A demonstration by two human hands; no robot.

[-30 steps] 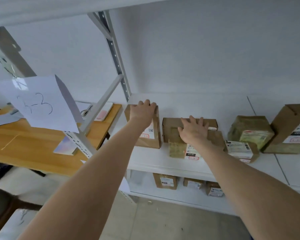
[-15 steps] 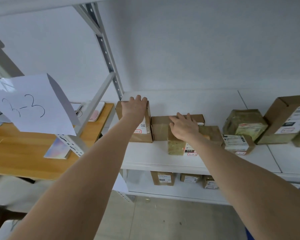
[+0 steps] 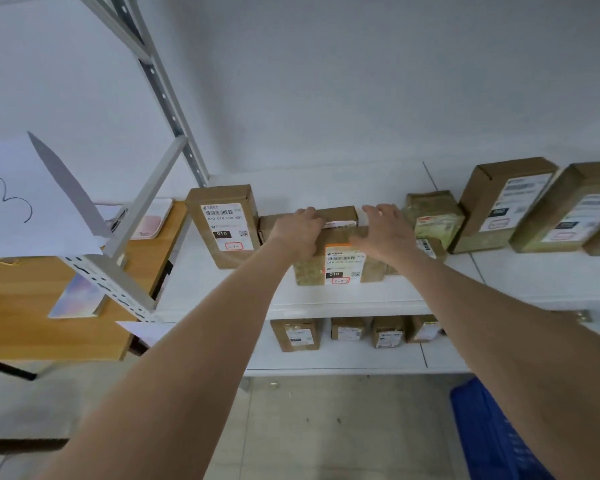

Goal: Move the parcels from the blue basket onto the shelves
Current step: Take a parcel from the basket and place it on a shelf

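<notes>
Parcel with the orange-edged label (image 3: 342,263), at the centre of the frame, on the upper shelf (image 3: 534,275), label outward, set among others. Left hand (image 3: 297,233) at its left end, fingers curled over the far top edge and gripping. Right hand (image 3: 387,232) at its right end, fingers spread and nearly straight, laid flat on top, not clenched. Directly behind, touching or nearly so, a brown box (image 3: 340,213). Just beside on the left, a tall box (image 3: 222,223) standing on end. To the right, a green-taped parcel (image 3: 433,216) and, under the right wrist, a small parcel (image 3: 430,249). Blue basket (image 3: 492,434) at the lower right of the frame, contents out of sight.

Likely step: squaring the parcel into the row, then letting go.

Trouble possible in several ways:
- Too hard a push backward: brown box jammed against the wall or skewed, row out of line.
- Uneven pressure from the two hands: parcel twisted, label turned from view.
- Careless withdrawal of the left forearm: tall box, narrow-based and probably easy to tip, knocked over toward the desk (image 3: 32,306) at the left of the frame.
- Same on the right: small parcel dragged by the wrist toward the shelf's front edge and off it.

Best guarded against by lifting both hands straight up before pulling back.
</notes>
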